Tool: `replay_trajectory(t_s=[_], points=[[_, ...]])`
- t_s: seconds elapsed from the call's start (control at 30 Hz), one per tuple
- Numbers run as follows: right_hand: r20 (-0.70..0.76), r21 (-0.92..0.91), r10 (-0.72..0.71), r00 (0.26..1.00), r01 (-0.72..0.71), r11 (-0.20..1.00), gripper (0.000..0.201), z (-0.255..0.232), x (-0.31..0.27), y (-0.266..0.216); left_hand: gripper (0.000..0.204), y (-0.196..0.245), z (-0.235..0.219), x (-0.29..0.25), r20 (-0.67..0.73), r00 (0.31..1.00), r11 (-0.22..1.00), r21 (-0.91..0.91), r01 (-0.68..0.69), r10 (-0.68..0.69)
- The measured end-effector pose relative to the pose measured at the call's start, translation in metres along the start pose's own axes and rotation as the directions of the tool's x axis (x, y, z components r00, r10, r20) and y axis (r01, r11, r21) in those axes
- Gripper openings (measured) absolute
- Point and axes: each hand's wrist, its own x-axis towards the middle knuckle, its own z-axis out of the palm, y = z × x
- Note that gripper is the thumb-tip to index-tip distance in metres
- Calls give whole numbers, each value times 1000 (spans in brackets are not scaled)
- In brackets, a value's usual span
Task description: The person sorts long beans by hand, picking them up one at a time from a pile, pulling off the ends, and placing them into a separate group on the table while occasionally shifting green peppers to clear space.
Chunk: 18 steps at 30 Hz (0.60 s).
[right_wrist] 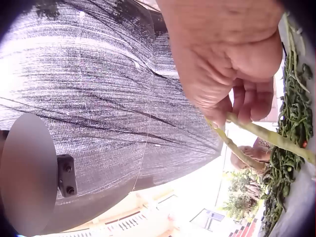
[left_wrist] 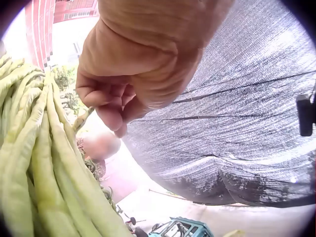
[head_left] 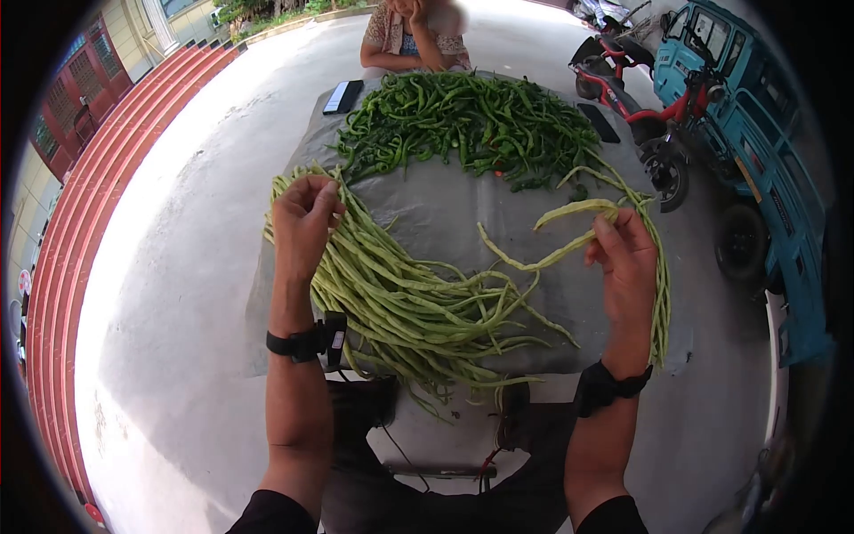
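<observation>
Long pale-green beans [head_left: 400,303] lie in a big pile on the left and front of the covered table. At the pile's upper end is the left hand [head_left: 307,222], its fingers curled in; in the left wrist view this hand [left_wrist: 143,59] pinches the tip of a thin bean [left_wrist: 83,119] beside the bunch. Over the table's right side, the right hand [head_left: 625,267] pinches long beans [head_left: 538,264] between thumb and fingers, their free ends pointing left. The right wrist view shows two bean lengths [right_wrist: 276,139] coming from the fingertips of that hand [right_wrist: 232,59].
Green peppers [head_left: 463,120] are heaped across the table's far side, between two phones [head_left: 342,97] [head_left: 599,123]. More long beans [head_left: 661,294] lie along the right edge. A person [head_left: 415,40] sits beyond the table. A red bike and a blue vehicle [head_left: 756,133] stand at right.
</observation>
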Motion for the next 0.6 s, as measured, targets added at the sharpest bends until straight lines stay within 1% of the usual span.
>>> replay_trajectory(t_s=[0.07, 0.1, 0.2, 0.27, 0.33, 0.43, 0.53, 0.6], points=[[-22, 81, 23, 999, -21, 997, 12, -4, 1, 4, 19, 10, 16, -7, 44, 998, 995, -84, -47, 51], [-28, 123, 31, 999, -28, 992, 12, -3, 1, 3, 15, 21, 22, -13, 113, 994, 994, -106, 1, 11], [-23, 208, 51, 998, -45, 977, 11, -1, 0, 4, 15, 38, 53, -31, 285, 958, 978, -205, 39, 22], [-8, 242, 55, 998, -51, 969, 10, 0, 1, 5, 16, 38, 69, -43, 446, 895, 976, -204, 70, 29], [11, 269, 54, 998, -55, 961, 9, 2, 1, 5, 17, 41, 87, -56, 590, 807, 970, -211, 121, 28], [10, 300, 42, 999, -43, 953, 8, 5, 0, 5, 24, 39, 111, -77, 730, 683, 939, -214, 270, -30], [-11, 353, 9, 1000, -4, 936, 9, 8, -2, 3, 33, 53, 122, -92, 795, 584, 894, -131, 428, -162], [1, 392, -2, 1000, 2, 920, 10, 7, -3, 0, 41, 48, 131, -98, 816, 551, 819, -188, 543, -178]])
